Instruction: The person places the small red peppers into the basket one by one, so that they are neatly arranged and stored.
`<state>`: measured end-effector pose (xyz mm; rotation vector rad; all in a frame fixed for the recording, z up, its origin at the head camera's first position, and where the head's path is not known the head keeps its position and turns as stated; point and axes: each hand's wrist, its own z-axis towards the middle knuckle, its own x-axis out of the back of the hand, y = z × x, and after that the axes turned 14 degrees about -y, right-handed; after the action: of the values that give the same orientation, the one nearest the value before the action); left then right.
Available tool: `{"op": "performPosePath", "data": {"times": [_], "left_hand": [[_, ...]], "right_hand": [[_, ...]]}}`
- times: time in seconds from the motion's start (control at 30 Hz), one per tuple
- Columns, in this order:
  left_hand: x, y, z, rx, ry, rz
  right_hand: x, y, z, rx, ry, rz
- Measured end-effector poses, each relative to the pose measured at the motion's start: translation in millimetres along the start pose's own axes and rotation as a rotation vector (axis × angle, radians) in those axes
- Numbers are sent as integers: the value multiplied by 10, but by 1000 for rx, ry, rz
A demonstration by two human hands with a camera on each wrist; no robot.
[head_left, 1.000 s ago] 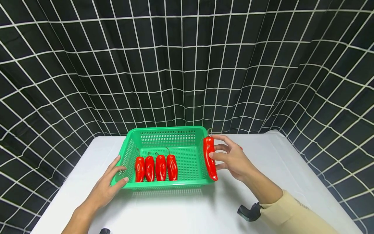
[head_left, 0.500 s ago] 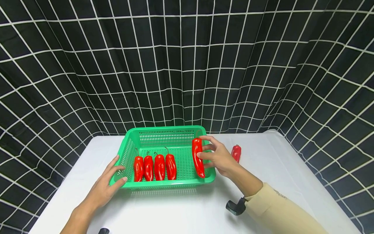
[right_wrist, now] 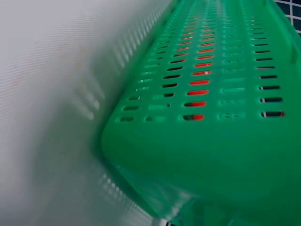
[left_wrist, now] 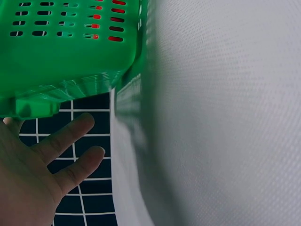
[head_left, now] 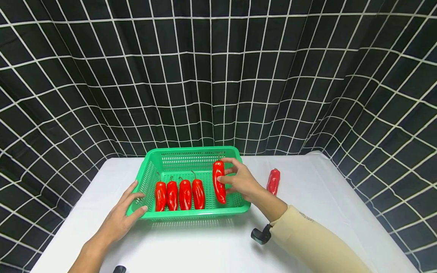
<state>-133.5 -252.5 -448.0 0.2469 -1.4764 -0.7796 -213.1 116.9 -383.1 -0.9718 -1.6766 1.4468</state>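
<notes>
A green plastic basket sits on the white table with several red peppers lying side by side in its left half. My right hand pinches another long red pepper between thumb and fingers, stem end up, over the basket's right half. At the basket's front left corner my left hand rests with spread fingers, its thumb and one finger reaching over the rim. In the left wrist view, two fingers stretch out straight below the rim. The right wrist view shows the slotted basket side but not the hand.
Another red pepper lies on the white table right of the basket, partly behind the right forearm. A black curtain with a white grid hangs behind and at both sides. A black device is attached near the right sleeve.
My right hand has carried its pepper leftward from the basket's right rim to over its inside. The pepper on the table has come into sight behind the arm. The left hand stays put.
</notes>
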Motion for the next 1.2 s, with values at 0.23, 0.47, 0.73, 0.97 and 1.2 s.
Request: {"op": "performPosePath", "data": {"times": [0.23, 0.47, 0.73, 0.97, 1.2], "left_hand": [[4, 17, -5, 5, -1, -18], [-12, 27, 8, 2, 5, -18], [5, 21, -8, -5, 18, -21], [22, 16, -12, -4, 25, -43], [4, 7, -2, 0, 18, -52]], "right_hand": [[-108, 10, 130, -15, -5, 4], [-139, 149, 218, -44, 1, 7], [-195, 218, 313, -85, -22, -63], [-237, 255, 378, -147, -38, -197], [-257, 271, 357, -205, -17, -267]]}}
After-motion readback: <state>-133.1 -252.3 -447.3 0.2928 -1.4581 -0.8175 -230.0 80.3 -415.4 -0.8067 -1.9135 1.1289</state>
